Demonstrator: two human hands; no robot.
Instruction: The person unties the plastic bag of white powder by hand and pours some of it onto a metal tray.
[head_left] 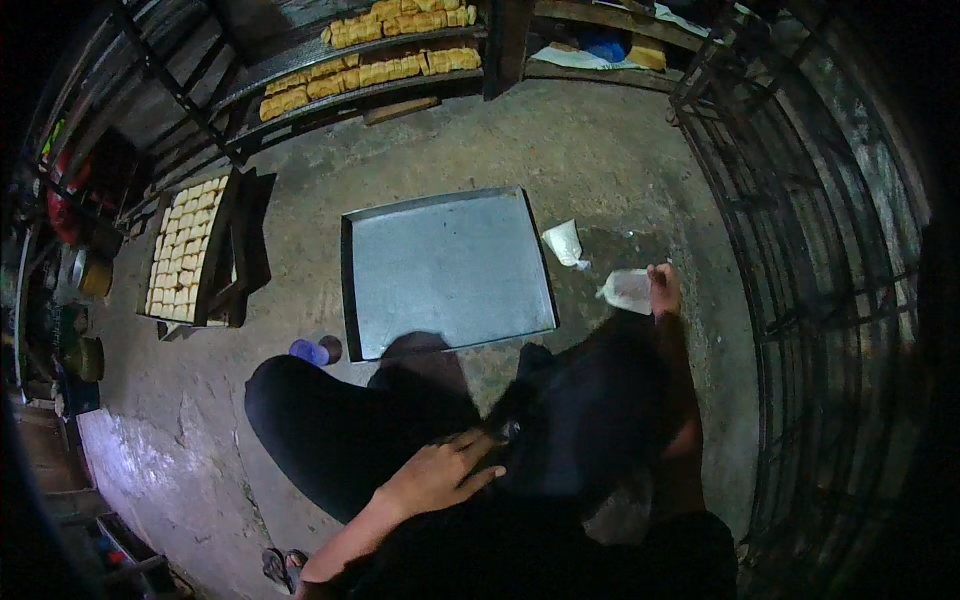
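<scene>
My left hand [440,470] rests with fingers apart on my dark-clothed lap. My right hand [664,287] reaches out to the right of my knee, its fingers closed on the end of a small plastic bag [627,289] with pale contents. A second pale bag [563,242] lies on the floor just beyond it. An empty metal baking tray [445,262] lies in front of my knees. A translucent blue cup [305,351] sits beside my left knee, with a small dark object partly hidden next to it.
A tray of pale dough pieces [185,245] stands on the left. Shelves [250,90] at the back hold rows of golden bread [365,75]. Dark metal racks [790,250] line the right side. Pots [90,270] and other items crowd the left wall. Sandals [280,570] lie at the lower left.
</scene>
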